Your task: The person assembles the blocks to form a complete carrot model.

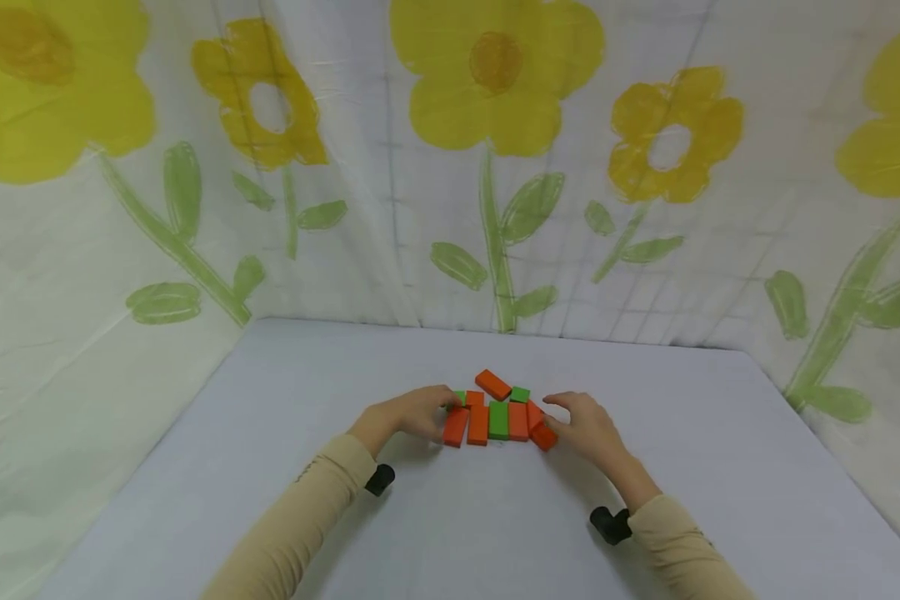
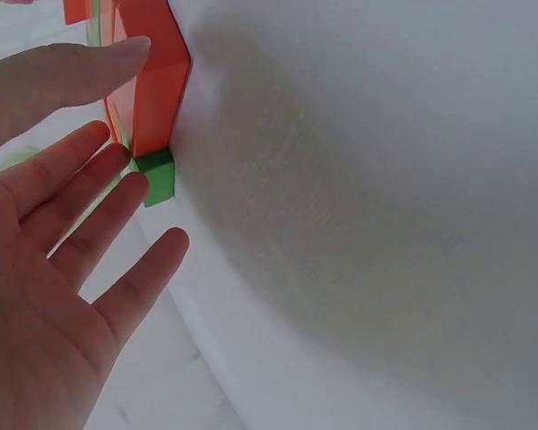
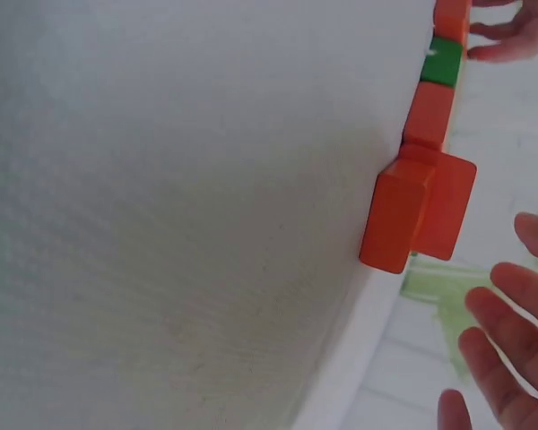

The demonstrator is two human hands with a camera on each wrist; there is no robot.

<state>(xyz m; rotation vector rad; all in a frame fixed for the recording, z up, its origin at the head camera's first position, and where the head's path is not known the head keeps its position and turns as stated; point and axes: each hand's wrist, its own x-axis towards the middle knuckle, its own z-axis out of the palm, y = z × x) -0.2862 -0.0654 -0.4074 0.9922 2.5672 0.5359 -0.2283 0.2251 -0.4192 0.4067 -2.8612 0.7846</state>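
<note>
Red-orange and green wooden blocks stand close together in a row; its middle includes a green block (image 1: 498, 421) with an orange block (image 1: 477, 425) at its left. My left hand (image 1: 420, 414) is at the row's left end, fingers extended beside a red-orange block (image 1: 455, 427); in the left wrist view its thumb overlaps that block, and contact is unclear. Near the right end, my right hand (image 1: 591, 427) has its fingers spread and holds nothing. Closest to it, an orange block (image 3: 396, 219) leans or lies at an angle against a red block (image 3: 448, 206).
Behind the row lie a slanted orange block (image 1: 492, 384) and a small green block (image 1: 521, 394). Everything sits on a white table (image 1: 465, 533). A white curtain (image 1: 360, 208) painted with yellow flowers hangs behind the table. Dark wrist devices (image 1: 611, 526) are on both forearms.
</note>
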